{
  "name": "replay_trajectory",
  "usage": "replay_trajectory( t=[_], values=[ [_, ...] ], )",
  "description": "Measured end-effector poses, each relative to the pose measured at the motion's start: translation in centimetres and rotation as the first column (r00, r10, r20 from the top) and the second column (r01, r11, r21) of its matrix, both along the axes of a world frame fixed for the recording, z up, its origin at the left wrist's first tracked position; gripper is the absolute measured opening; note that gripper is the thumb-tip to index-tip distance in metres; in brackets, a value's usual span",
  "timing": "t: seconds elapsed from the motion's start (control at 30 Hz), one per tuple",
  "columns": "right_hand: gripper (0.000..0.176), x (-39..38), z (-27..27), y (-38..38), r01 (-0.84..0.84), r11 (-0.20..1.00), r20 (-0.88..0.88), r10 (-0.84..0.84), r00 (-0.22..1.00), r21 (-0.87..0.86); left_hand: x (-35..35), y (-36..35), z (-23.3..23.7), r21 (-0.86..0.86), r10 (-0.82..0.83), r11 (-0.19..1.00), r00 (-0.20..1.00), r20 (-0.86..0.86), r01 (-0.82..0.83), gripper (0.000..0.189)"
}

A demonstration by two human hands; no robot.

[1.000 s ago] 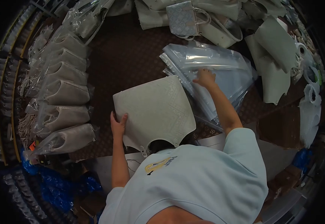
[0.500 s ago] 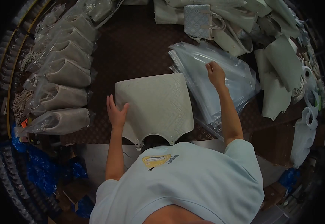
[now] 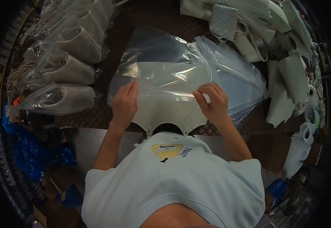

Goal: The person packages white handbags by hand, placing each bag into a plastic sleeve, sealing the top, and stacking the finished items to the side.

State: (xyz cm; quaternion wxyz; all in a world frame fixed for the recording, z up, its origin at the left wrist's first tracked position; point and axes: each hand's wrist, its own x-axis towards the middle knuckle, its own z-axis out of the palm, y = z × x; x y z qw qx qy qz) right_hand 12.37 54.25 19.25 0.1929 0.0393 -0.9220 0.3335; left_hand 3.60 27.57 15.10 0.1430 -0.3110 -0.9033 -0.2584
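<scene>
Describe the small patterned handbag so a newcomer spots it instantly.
On the dark brown table, find the heap of pale bag pieces at the far right. The handbag sits on its near left: small, silvery and patterned, while the pieces around it look plain.

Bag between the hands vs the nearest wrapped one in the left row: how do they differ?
Cover: the bag between the hands is only partly under clear plastic, its near edge bare; the nearest wrapped bag is enclosed in plastic.
Pose: the former's cut-out edge faces the wearer; the latter's opening faces left.
Shared: both pale, both lying on the dark patterned surface.
</scene>
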Motion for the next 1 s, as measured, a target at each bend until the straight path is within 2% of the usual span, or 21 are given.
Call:
replay_trajectory(
  t=[0.03, 0.07, 0.13, 0.17, 0.23, 0.3, 0.37, 0.4, 0.43, 0.47, 0.5, 0.53, 0.57, 0.6, 0.63, 0.67, 0.73, 0.77, 0.83, 0.97, 1.0],
  values=[
    [0.019, 1.5, -2.2, 0.4, 0.127, 0.956, 0.350, -0.029, 0.936, -0.263, 0.9, 0.1, -1.7, -0.109, -0.022, 0.994, 0.999, 0.031, 0.025, 0.036],
    [0.030, 2.9, -4.6, 0.5, 0.330, 0.837, 0.650, 0.041, 0.758, -0.438, 1.9, 0.5, -3.4, -0.214, -0.042, 0.975, 0.997, 0.063, 0.054, 0.039],
    [0.048, 5.0, -6.7, -1.0, 0.544, 0.674, 0.854, 0.281, 0.438, -0.501, 4.6, 1.8, -7.2, -0.245, -0.052, 0.967, 0.995, 0.083, 0.071, 0.041],
    [0.048, 5.9, -7.1, -1.9, 0.545, 0.673, 0.856, 0.286, 0.430, -0.499, 5.5, 2.6, -8.1, -0.281, -0.072, 0.955, 0.993, 0.098, 0.097, 0.044],
    [0.054, 6.9, -7.7, -3.2, 0.623, 0.538, 0.821, 0.317, 0.475, -0.568, 6.3, 4.1, -7.8, -0.365, -0.034, 0.927, 0.989, 0.144, 0.086, 0.044],
    [0.051, 7.2, -8.7, -3.4, 0.662, 0.472, 0.813, 0.365, 0.454, -0.582, 6.1, 4.6, -6.9, -0.452, -0.008, 0.887, 0.983, 0.184, 0.092, 0.045],
    [0.049, 7.3, -9.6, -3.5, 0.713, 0.405, 0.812, 0.400, 0.426, -0.573, 5.1, 5.6, -5.5, -0.489, -0.048, 0.851, 0.957, 0.285, 0.189, 0.044],
    [0.045, 6.2, -10.2, -3.8, 0.720, 0.151, 0.696, 0.447, 0.561, -0.677, 4.8, 5.9, -5.1, -0.486, -0.057, 0.850, 0.952, 0.299, 0.203, 0.044],
    [0.040, 5.6, -10.7, -3.9, 0.670, -0.112, 0.567, 0.442, 0.695, -0.734, 4.5, 6.0, -4.8, -0.484, -0.117, 0.820, 0.917, 0.380, 0.305, 0.046],
    [0.040, 5.3, -11.2, -3.7, 0.673, -0.117, 0.570, 0.438, 0.695, -0.730, 3.9, 6.0, -4.4, -0.477, -0.171, 0.783, 0.876, 0.451, 0.399, 0.047],
    [0.035, 4.7, -11.7, -3.5, 0.620, -0.174, 0.537, 0.359, 0.763, -0.765, 3.2, 5.7, -4.0, -0.480, -0.173, 0.782, 0.877, 0.448, 0.399, 0.047],
    [0.029, 4.5, -11.9, -3.5, 0.562, -0.228, 0.501, 0.276, 0.820, -0.795, 2.5, 5.1, -3.7, -0.381, -0.248, 0.755, 0.770, 0.587, 0.533, 0.052],
    [0.029, 4.4, -11.7, -3.5, 0.561, -0.233, 0.498, 0.279, 0.821, -0.795, 1.8, 4.6, -3.2, -0.261, -0.315, 0.718, 0.636, 0.704, 0.645, 0.057],
    [0.027, 4.5, -11.3, -3.3, 0.610, -0.133, 0.580, 0.208, 0.788, -0.781, 0.8, 4.6, -2.5, -0.265, -0.312, 0.717, 0.636, 0.705, 0.645, 0.057],
    [0.025, 4.7, -11.1, -3.1, 0.662, -0.031, 0.654, 0.126, 0.746, -0.749, -0.3, 4.9, -1.8, -0.305, -0.306, 0.745, 0.709, 0.635, 0.594, 0.062],
    [0.025, 5.0, -11.4, -2.8, 0.667, -0.027, 0.659, 0.128, 0.741, -0.745, -1.4, 5.3, -1.7, -0.335, -0.294, 0.775, 0.775, 0.560, 0.536, 0.067],
    [0.027, 5.8, -12.5, -2.3, 0.693, 0.168, 0.703, 0.008, 0.711, -0.702, -3.5, 7.5, -3.2, -0.306, -0.156, 0.900, 0.884, 0.441, 0.311, 0.072],
    [0.027, 6.0, -12.7, -2.0, 0.694, 0.176, 0.707, 0.014, 0.707, -0.698, -4.7, 8.4, -5.1, -0.302, -0.148, 0.904, 0.883, 0.445, 0.303, 0.072],
    [0.028, 6.4, -13.2, -1.4, 0.719, 0.184, 0.721, -0.068, 0.689, -0.670, -6.7, 9.8, -9.6, -0.483, -0.004, 0.872, 0.986, 0.168, 0.086, 0.073],
    [0.029, 5.4, -13.4, -0.8, 0.713, 0.147, 0.712, -0.068, 0.699, -0.686, -8.8, 10.7, -11.1, -0.473, -0.025, 0.880, 0.999, 0.040, 0.041, 0.073],
    [0.027, 4.9, -12.6, -1.1, 0.690, 0.070, 0.691, -0.020, 0.723, -0.720, -9.1, 10.8, -11.1, -0.480, -0.031, 0.876, 0.999, 0.044, 0.048, 0.071]
  ],
)
